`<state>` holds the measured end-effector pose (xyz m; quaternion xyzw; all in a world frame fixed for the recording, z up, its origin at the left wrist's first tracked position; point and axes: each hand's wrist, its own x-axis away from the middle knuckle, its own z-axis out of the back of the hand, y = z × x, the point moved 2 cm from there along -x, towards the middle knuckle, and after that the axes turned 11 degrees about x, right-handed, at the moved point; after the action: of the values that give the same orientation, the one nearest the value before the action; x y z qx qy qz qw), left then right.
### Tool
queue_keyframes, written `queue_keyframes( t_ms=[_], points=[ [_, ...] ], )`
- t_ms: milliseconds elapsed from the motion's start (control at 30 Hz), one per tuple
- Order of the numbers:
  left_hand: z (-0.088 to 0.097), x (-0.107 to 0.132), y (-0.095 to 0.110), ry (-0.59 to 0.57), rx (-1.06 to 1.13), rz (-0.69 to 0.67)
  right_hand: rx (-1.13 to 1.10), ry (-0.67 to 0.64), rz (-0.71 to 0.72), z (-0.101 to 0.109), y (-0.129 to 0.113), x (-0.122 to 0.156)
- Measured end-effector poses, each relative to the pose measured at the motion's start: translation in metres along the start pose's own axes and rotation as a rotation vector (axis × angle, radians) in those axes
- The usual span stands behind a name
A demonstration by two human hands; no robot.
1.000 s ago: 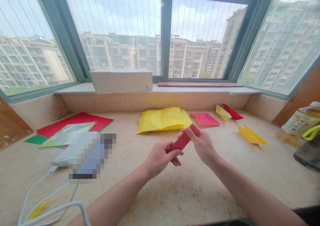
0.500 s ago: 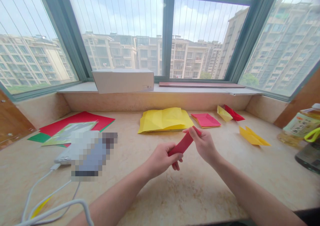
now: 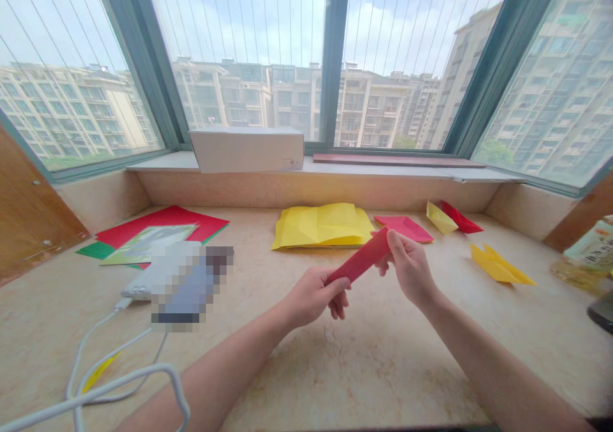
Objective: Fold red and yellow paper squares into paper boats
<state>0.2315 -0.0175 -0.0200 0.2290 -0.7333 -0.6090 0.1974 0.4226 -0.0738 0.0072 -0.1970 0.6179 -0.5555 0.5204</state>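
Beige, stone-patterned worktop [image 3: 383, 362] runs away from me to a windowsill. Nearest on the left, a white cable [image 3: 158, 368] loops over the surface, with a yellow scrap [image 3: 100, 372] beside it.

Above the middle of the worktop I hold a red folded paper strip [image 3: 361, 255] aslant. My left hand [image 3: 313, 295] pinches its near left end, thumb on top and fingers beneath; my right hand [image 3: 414, 266] pinches the far right end between thumb and fingers.

To the left lies a white power bank [image 3: 136, 287], partly hidden by a pixelated patch [image 3: 189, 291]. At the right edge are a dark container [image 3: 601, 311], cut off by the view, and a labelled bottle [image 3: 591, 253]; left of them sits an orange-yellow folded paper [image 3: 502, 268].

Farther off, a printed packet [image 3: 148, 244] rests over red [image 3: 163, 218] and green sheets [image 3: 96, 250] on the left. Creased yellow paper [image 3: 320, 224] lies in the centre, a pinkish-red folded square [image 3: 405, 228] just right of it, then a pale-yellow folded boat [image 3: 440, 219] next to a red one [image 3: 460, 218].

On the sill stands a white box [image 3: 249, 152]; beyond the window are apartment blocks [image 3: 373, 103].
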Motion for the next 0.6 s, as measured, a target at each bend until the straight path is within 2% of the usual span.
queue_keyframes(
  t_ms=[200,400,600],
  points=[
    [-0.001,0.002,0.003,-0.04,0.015,0.021,0.083,-0.013,-0.037,-0.002,0.002,-0.001],
    [-0.009,0.005,0.002,-0.032,0.042,0.05,0.101,-0.206,-0.05,-0.023,0.004,0.011],
    [-0.003,0.001,0.0,-0.016,0.006,0.026,0.111,-0.231,0.0,-0.024,0.0,0.013]
  ],
)
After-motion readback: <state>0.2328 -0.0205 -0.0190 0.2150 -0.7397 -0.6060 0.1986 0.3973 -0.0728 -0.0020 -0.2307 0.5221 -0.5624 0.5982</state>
